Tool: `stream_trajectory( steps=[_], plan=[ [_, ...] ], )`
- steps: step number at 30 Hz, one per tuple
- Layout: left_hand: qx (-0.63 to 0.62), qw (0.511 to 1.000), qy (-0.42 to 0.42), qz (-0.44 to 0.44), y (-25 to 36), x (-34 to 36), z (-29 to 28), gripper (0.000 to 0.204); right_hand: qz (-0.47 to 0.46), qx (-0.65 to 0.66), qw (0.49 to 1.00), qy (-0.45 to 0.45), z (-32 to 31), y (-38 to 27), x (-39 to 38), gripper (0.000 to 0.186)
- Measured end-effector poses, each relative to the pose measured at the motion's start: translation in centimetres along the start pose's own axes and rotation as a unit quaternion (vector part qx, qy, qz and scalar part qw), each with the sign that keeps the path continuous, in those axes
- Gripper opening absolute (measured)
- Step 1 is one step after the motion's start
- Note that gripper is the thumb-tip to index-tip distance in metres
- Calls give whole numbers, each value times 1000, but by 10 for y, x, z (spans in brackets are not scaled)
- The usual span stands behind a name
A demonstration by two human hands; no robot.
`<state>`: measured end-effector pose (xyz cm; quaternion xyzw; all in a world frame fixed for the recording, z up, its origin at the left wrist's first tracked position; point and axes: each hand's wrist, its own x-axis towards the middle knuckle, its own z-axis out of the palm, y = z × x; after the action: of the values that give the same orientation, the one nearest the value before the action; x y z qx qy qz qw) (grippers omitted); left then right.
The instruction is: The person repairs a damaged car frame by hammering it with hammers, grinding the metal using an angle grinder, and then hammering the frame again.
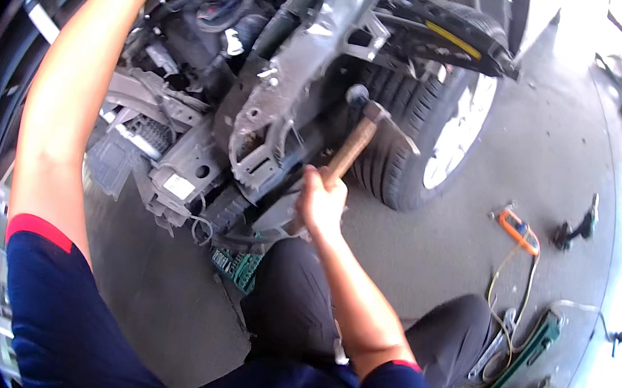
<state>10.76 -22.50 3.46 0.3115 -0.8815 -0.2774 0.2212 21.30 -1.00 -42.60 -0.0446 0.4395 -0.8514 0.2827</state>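
My right hand is closed round the wooden handle of a hammer. Its metal head has a round face at one end and a long, thin end at the other. The head is raised in front of the tyre, beside a dented grey metal frame rail of a partly stripped vehicle. My left arm stretches up along the left side to the vehicle's front. The left hand lies at the top edge, mostly cut off, so its fingers cannot be made out.
Wiring and hoses show left of the rail. Below are a loose grey bracket and a green socket set. On the floor at right lie an orange-framed tool, a dark power tool, a cable and a long green tool.
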Motion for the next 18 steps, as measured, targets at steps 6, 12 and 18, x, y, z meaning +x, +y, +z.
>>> stream_trajectory(
  steps=[6,12,18],
  plan=[
    [0,986,35,166,34,-68,41,51,-38,-130,989,53,-179,-24,-19,22],
    [65,920,159,353,-10,-3,-4,53,-91,-123,980,127,-266,-19,-64,26],
    [241,817,361,378,3,-33,16,48,29,-107,968,225,-351,-11,-75,22]
  ],
)
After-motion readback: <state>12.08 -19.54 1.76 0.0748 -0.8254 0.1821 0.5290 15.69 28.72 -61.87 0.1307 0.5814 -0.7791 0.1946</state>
